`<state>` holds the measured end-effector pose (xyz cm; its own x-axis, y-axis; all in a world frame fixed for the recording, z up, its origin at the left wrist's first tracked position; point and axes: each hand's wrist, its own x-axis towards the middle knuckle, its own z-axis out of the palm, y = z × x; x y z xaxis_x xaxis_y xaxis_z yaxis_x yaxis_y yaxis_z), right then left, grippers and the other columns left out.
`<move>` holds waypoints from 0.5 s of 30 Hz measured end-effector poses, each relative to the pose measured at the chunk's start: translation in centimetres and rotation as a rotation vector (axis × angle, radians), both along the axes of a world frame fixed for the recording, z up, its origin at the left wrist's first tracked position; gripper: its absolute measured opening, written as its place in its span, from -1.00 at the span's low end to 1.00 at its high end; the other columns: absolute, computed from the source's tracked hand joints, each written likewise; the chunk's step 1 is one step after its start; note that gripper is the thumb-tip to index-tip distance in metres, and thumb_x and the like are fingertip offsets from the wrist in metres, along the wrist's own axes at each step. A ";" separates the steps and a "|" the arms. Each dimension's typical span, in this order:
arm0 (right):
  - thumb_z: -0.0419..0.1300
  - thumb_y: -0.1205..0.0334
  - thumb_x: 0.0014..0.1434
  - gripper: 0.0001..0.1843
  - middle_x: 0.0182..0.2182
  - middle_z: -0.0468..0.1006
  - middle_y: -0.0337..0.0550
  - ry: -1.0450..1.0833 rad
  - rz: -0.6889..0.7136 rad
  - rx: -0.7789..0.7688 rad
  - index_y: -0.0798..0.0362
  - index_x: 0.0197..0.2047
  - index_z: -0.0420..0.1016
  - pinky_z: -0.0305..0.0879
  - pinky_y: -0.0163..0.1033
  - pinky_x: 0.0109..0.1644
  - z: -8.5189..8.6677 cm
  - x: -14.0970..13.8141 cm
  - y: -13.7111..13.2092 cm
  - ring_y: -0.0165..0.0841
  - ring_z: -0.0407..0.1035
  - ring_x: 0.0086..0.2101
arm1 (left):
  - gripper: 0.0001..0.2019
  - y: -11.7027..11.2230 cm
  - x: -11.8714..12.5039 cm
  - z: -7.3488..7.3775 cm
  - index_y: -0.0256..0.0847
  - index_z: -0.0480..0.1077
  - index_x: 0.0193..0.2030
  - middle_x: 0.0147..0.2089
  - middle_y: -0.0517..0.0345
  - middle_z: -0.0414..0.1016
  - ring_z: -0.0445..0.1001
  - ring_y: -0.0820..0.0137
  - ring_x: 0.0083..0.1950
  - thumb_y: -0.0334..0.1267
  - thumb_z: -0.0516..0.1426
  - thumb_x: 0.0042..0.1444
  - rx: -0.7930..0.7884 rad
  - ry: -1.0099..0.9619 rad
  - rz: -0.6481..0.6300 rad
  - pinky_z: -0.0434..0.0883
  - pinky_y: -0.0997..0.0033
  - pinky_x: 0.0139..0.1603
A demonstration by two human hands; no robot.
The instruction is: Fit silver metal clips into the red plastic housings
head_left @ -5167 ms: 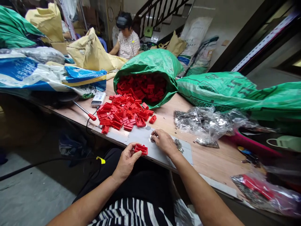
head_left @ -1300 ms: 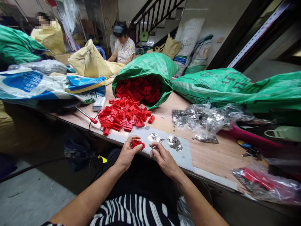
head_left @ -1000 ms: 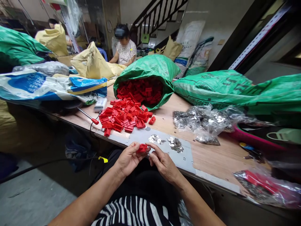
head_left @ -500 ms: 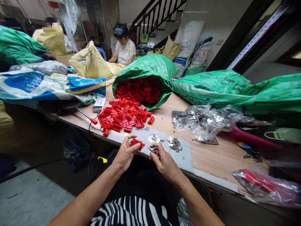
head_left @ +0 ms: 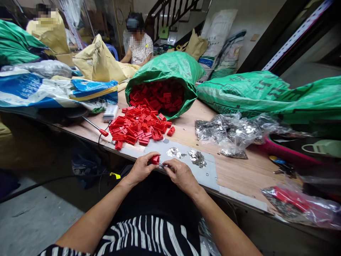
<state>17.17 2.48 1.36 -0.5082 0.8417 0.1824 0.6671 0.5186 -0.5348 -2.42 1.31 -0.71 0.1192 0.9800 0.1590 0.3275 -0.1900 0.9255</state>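
At the table's front edge, my left hand (head_left: 140,170) grips a small red plastic block (head_left: 155,160) between thumb and fingers, one end turned toward the right. My right hand (head_left: 181,176) is closed around a slim pointed metal tool (head_left: 161,166); its tip is at or very near the block, and contact cannot be made out. Fingers hide most of the tool. Beyond my hands lie two small piles of flat metal pieces, a brighter pile (head_left: 174,153) and a darker pile (head_left: 197,159), on a grey mat (head_left: 211,174). A heap of similar red blocks (head_left: 138,128) lies behind my left hand.
An open green sack (head_left: 170,65) spills red blocks onto the table. Clear bags of metal pieces (head_left: 234,137) lie right, with another bag (head_left: 295,206) at the front right corner. A red-tipped lever (head_left: 103,132) juts out left. A person (head_left: 140,44) sits across the table.
My left hand has turned the red block so its end faces right. My right hand has moved left, bringing the tool's tip up to the block. The view has shifted slightly.
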 end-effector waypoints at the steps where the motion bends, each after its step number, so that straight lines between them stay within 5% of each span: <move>1: 0.10 0.30 0.22 -0.80 -0.26 0.55 -0.15 0.000 0.003 -0.001 -0.02 -0.13 0.52 0.32 -0.28 -0.12 0.0 -0.1 0.0 -0.35 0.44 -0.24 | -0.62 0.0 0.0 0.1 -0.11 0.44 0.01 -0.12 0.16 0.55 0.48 0.34 -0.13 -0.36 0.21 -0.01 0.001 -0.017 0.001 0.35 0.38 -0.01; 8: 0.08 0.33 0.24 -0.79 -0.23 0.54 -0.13 -0.024 0.043 -0.005 -0.01 -0.13 0.51 0.32 -0.27 -0.11 0.0 -0.6 0.1 -0.35 0.43 -0.22 | -0.63 -0.1 0.0 0.4 -0.07 0.52 -0.09 -0.15 0.17 0.56 0.47 0.32 -0.12 -0.40 0.25 -0.10 -0.043 -0.178 0.020 0.32 0.41 0.03; 15: 0.10 0.34 0.22 -0.80 -0.22 0.53 -0.13 -0.023 0.050 -0.016 0.00 -0.13 0.52 0.33 -0.29 -0.11 0.2 -0.5 0.2 -0.36 0.43 -0.21 | -0.62 0.1 -0.2 0.2 -0.07 0.50 -0.07 -0.17 0.17 0.56 0.46 0.31 -0.14 -0.39 0.25 -0.09 -0.021 -0.115 0.007 0.33 0.41 -0.01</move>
